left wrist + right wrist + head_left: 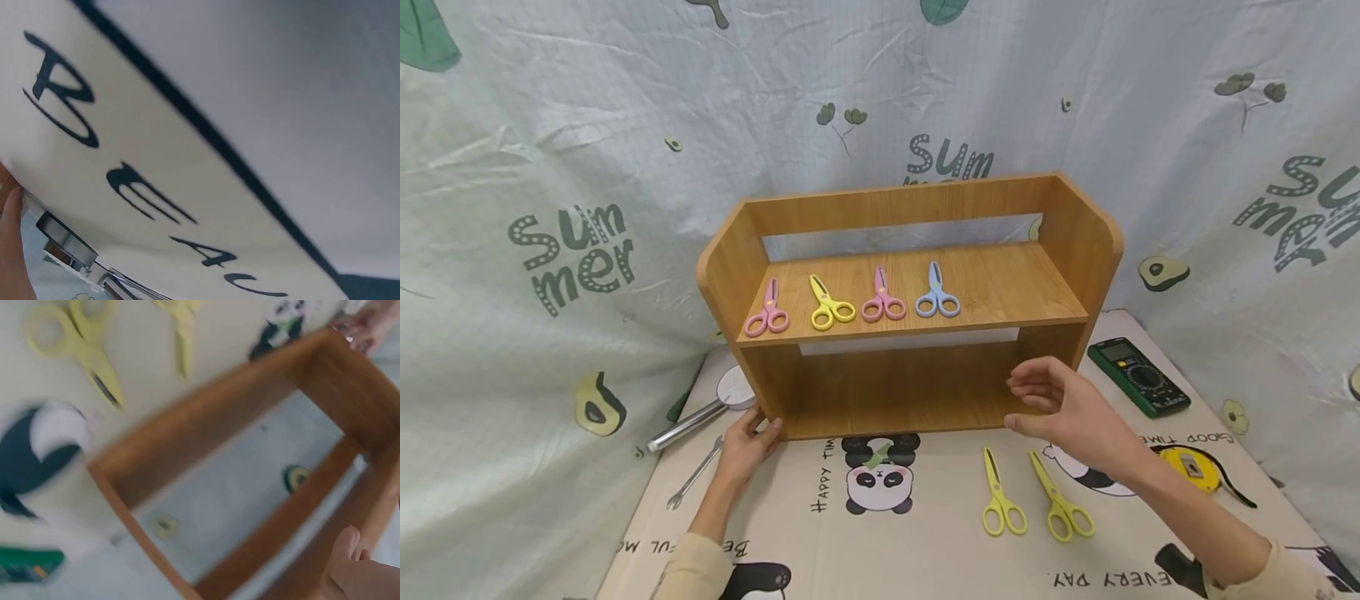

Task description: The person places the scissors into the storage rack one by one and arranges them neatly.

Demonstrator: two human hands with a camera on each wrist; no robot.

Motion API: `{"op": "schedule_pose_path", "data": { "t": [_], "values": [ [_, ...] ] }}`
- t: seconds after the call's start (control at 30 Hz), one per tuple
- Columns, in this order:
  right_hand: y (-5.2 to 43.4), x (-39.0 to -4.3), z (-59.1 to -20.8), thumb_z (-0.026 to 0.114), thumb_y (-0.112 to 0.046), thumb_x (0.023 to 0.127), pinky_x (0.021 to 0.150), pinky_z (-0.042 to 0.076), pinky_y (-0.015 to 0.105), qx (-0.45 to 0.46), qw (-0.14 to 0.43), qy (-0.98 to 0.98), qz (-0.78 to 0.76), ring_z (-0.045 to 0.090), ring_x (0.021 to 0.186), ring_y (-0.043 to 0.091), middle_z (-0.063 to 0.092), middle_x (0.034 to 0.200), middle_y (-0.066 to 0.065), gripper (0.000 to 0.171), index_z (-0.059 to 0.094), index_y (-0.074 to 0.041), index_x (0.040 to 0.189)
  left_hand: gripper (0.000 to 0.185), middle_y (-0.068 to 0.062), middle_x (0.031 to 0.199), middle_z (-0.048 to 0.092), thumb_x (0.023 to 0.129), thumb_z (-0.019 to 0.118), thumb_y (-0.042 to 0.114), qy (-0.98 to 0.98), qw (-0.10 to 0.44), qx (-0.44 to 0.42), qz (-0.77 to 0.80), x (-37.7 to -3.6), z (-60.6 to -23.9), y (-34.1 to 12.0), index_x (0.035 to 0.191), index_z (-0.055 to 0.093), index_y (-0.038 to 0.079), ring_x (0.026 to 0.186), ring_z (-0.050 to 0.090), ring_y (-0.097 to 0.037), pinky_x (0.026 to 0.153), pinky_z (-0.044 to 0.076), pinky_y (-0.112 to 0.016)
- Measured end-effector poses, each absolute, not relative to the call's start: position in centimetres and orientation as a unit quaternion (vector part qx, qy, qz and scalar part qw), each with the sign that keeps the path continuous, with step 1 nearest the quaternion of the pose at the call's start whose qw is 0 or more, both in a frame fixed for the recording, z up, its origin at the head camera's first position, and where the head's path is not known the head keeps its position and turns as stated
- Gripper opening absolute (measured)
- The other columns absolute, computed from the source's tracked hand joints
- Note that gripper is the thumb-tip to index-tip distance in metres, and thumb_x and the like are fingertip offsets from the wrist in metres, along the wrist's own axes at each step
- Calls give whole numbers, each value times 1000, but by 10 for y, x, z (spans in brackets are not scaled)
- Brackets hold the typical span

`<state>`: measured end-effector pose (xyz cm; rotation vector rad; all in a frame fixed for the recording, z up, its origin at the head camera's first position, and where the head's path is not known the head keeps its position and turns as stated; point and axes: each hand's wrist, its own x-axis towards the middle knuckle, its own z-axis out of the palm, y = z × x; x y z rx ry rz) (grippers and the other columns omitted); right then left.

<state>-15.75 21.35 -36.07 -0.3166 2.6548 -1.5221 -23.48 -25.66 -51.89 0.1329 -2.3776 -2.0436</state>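
A wooden two-level shelf [1000, 283] stands on the panda mat [925, 542]. On its upper board lie pink scissors [767, 312], yellow scissors [829, 304], more pink scissors [882, 298] and blue scissors [936, 293]. My left hand [756, 429] touches the shelf's lower left front corner. Just in front of the lower right corner hovers my right hand [1026, 404], fingers loosely curled and holding nothing. Two more yellow scissors [1002, 496] [1060, 500] lie on the mat below it. The blurred right wrist view shows the shelf [206, 431] from its open side, with a fingertip [347, 550] of my right hand at the bottom.
A green multimeter [1138, 377] and a yellow tape measure [1187, 467] lie right of the shelf. A wrench [696, 473] and a silver tool [692, 423] lie to its left. A printed cloth backdrop [550, 208] closes in the back and sides.
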Motion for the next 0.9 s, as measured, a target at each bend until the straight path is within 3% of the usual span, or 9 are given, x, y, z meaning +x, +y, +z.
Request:
{"op": "schedule_pose_path", "data": {
  "t": [0.2, 0.47, 0.9],
  "values": [
    [224, -148, -419, 86, -25, 87, 103, 58, 23, -61, 72, 847, -523, 62, 128, 31, 60, 138, 16, 67, 49, -4, 138, 66, -29, 168, 27, 106, 56, 1, -758, 3, 42, -651, -237, -518, -256, 164, 24, 1, 146, 42, -44, 115, 45, -54],
    [223, -137, -482, 88, -15, 84, 104, 58, 29, -1, 97, 830, -550, 63, 124, 31, 64, 136, 17, 67, 50, 0, 137, 65, -29, 167, 28, 105, 56, 1, -764, 7, 48, -643, -237, -518, -254, 163, 27, 1, 146, 41, -46, 113, 46, -55],
    [212, -131, -530, 92, 1, 72, 94, 63, 30, 55, 95, 848, -519, 70, 113, 27, 68, 122, 14, 63, 57, 1, 124, 66, -27, 169, 24, 107, 54, 3, -754, -7, 57, -655, -235, -518, -256, 165, 23, 2, 149, 38, -43, 117, 43, -56]
  ]
}}
